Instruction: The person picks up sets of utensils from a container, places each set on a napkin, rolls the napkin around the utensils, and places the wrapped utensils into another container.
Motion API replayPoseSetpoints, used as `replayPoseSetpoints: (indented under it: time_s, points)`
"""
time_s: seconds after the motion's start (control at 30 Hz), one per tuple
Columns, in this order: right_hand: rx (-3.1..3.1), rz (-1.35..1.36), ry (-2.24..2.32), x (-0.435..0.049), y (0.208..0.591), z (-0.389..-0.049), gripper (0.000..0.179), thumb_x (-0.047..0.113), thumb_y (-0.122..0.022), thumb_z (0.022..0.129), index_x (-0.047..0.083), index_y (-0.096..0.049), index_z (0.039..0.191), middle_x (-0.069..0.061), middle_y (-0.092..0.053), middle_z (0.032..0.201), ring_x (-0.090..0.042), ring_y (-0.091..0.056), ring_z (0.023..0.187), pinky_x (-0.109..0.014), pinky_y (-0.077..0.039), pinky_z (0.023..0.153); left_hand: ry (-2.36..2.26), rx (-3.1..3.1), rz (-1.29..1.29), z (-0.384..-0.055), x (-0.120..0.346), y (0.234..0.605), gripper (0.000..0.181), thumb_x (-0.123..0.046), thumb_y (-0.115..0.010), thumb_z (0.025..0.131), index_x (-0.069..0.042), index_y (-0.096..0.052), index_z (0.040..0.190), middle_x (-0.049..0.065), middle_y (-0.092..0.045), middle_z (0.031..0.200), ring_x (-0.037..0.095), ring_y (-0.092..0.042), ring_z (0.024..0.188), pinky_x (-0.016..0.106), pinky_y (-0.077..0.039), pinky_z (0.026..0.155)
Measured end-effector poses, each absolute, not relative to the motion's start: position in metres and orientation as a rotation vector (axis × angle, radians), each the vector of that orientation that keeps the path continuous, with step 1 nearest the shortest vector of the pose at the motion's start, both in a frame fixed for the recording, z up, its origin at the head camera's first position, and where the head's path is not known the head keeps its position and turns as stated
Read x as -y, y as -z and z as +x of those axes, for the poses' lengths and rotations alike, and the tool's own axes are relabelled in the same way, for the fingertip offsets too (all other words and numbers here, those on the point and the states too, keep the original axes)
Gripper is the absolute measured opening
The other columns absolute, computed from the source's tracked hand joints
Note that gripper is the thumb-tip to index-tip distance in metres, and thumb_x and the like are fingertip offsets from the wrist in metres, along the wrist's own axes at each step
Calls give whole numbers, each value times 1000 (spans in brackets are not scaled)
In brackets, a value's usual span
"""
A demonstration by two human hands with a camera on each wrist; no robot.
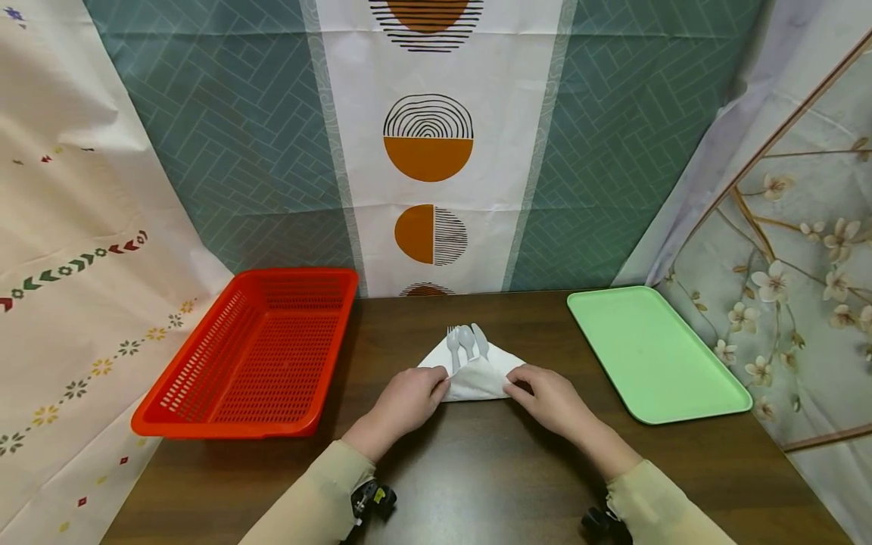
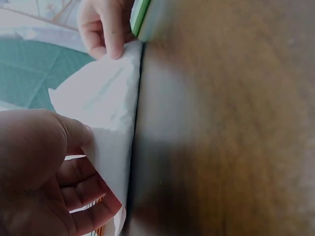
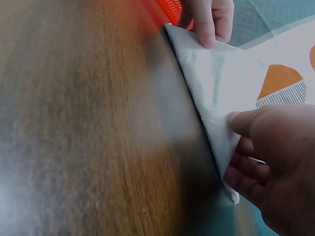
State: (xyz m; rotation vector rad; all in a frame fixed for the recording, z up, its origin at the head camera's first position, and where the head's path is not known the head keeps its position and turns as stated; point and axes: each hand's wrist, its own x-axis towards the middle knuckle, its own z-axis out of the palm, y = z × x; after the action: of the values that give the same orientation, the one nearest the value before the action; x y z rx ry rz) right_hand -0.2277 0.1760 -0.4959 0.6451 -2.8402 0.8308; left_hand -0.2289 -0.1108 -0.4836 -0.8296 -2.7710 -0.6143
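Note:
A white napkin [image 1: 477, 384] lies on the table, its near part folded up over the handles of a fork [image 1: 453, 344], a spoon [image 1: 466, 341] and a knife [image 1: 480, 341]. The heads of this grey cutlery stick out toward the far side; the handles are hidden under the fold. My left hand [image 1: 412, 397] pinches the left side of the folded napkin between thumb and fingers. On the opposite side, my right hand [image 1: 548, 397] pinches the napkin's right edge. Both wrist views show thumbs on top of the cloth, with fingers curled at its edge.
To the left stands a red perforated plastic basket [image 1: 327, 363] with nothing in it. A light green tray [image 1: 661, 356] lies at the right. Dark wooden table [image 1: 470, 484] surrounds them, and a patterned cloth [image 1: 443, 174] hangs behind.

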Motion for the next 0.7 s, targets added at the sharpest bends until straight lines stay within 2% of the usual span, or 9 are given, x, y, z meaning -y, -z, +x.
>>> replayPoseSetpoints:
  time_s: [0.2, 0.37, 0.43, 0.53, 0.7]
  points:
    - [2856, 593, -814, -171, 497, -234, 11, 19, -78, 104, 22, -74, 95, 12, -62, 79, -11, -55, 73, -37, -49, 72, 604, 2815, -765, -239, 110, 489, 32, -15, -69, 108, -18, -55, 79, -4, -44, 65, 19, -50, 64, 37, -44, 62]
    - [2867, 545, -798, -167, 499, -239, 8, 19, -78, 104, 20, -76, 97, 11, -62, 77, -12, -54, 71, -37, -49, 71, 588, 2842, -745, -244, 110, 491, 32, -15, -68, 109, -17, -55, 80, -3, -46, 64, 20, -51, 63, 39, -46, 61]
    - [2874, 524, -784, -166, 500, -241, 6, 19, -79, 104, 19, -76, 97, 11, -63, 77, -13, -55, 71, -38, -49, 71, 589, 2820, -757, -249, 111, 500, 31, -17, -67, 109, -17, -56, 80, -2, -47, 65, 20, -51, 63, 42, -46, 61]
    - [2882, 504, -759, -164, 501, -242, 6, 20, -79, 103, 19, -77, 97, 11, -63, 77, -13, -55, 70, -38, -50, 71, 571, 2784, -754, -268, 116, 534, 30, -24, -65, 110, -20, -57, 81, -4, -50, 67, 19, -52, 63, 42, -45, 60]
    - [2882, 481, -731, -161, 503, -244, 8, 22, -79, 103, 21, -76, 95, 11, -63, 75, -13, -57, 70, -39, -51, 70, 483, 2846, -702, -258, 110, 517, 26, -23, -69, 109, -16, -65, 85, 3, -57, 78, 23, -58, 70, 42, -51, 63]
